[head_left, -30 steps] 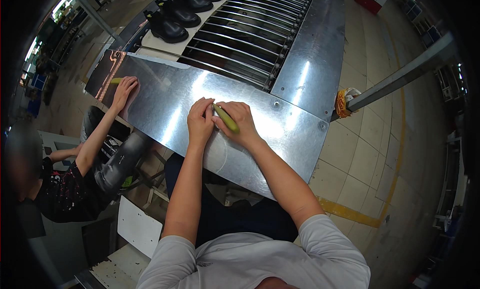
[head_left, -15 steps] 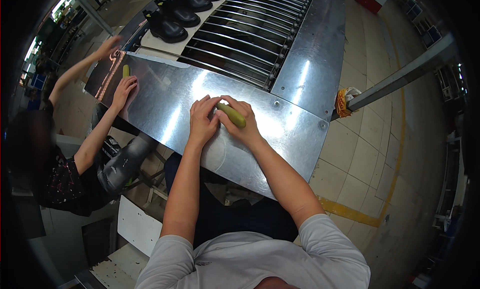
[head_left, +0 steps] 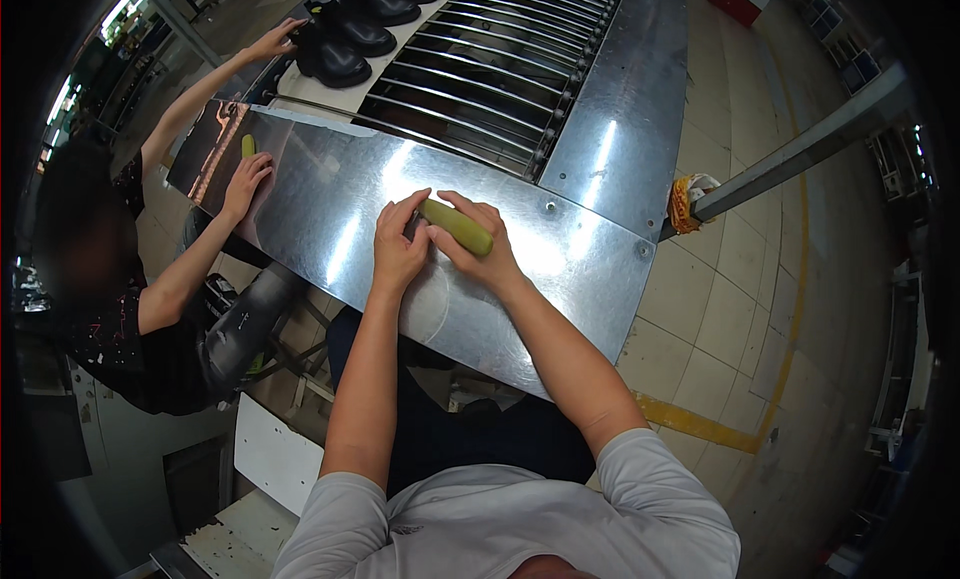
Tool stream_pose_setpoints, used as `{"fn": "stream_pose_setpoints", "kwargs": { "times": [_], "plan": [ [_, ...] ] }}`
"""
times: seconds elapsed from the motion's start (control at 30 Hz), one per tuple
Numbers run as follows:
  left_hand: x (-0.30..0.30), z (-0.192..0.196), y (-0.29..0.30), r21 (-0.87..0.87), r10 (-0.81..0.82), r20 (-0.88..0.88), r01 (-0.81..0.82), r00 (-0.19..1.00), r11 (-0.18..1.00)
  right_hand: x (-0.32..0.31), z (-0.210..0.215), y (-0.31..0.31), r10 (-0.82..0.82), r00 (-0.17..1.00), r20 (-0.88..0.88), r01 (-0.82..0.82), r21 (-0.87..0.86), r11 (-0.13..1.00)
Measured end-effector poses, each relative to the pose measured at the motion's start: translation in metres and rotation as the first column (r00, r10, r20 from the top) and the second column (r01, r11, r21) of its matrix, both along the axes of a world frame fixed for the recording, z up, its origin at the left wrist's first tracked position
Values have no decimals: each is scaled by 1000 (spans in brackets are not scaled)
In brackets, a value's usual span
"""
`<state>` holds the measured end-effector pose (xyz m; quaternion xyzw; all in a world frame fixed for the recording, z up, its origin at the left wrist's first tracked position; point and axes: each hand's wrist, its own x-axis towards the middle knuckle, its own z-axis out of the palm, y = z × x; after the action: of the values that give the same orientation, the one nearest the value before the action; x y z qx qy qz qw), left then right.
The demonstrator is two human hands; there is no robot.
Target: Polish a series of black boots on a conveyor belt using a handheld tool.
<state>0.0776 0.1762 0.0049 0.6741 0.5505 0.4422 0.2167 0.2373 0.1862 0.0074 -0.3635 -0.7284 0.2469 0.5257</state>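
Gleaming under the overhead light, a polished steel work table (head_left: 560, 279) runs slantwise across the view, and beyond it a bed of metal conveyor rollers (head_left: 500, 69) carries black shoes (head_left: 345, 44) along its far left edge. Pale floor tiles (head_left: 740, 279) with a yellow painted line (head_left: 700, 424) lie off to the right, where a grey metal post (head_left: 800, 154) crosses, an orange rag (head_left: 684, 201) bunched at its lower end.

Both of the person's hands meet at mid-table. The right hand (head_left: 485, 254) is wrapped around a yellow-green stick-shaped piece (head_left: 458, 227), which lies tilted just above the steel, and the left hand (head_left: 398, 247) is curled with its fingertips against that piece's near end.

On the left a co-worker in a dark top has one hand (head_left: 245, 184) flat on the table beside a second small yellow-green piece (head_left: 247, 145), the other hand (head_left: 272, 42) reaching up to the shoes.

What the green piece actually is, hard to call; fingers cover much of it. Dark fisheye corners swallow the room's edges, and shelving at far right is only a blur. The person's lap hides whatever sits under the table.
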Motion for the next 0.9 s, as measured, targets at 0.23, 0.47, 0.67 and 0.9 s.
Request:
{"fn": "stream_pose_setpoints", "kwargs": {
  "times": [0.23,0.47,0.67,0.9],
  "plan": [
    [0,-14,3,126,42,-151,-23,988,992,1,-4,1,0,1000,17,1,-45,999],
    [4,-17,4,111,70,-191,-49,979,993,6,-9,5,42,999,13,-41,-38,998],
    [-1,-13,3,97,70,-102,-60,992,993,-5,11,-3,173,977,-127,-182,-63,981],
    [10,-6,4,103,91,-34,-87,995,991,7,-10,7,230,973,-19,-230,-54,972]
  ]
}}
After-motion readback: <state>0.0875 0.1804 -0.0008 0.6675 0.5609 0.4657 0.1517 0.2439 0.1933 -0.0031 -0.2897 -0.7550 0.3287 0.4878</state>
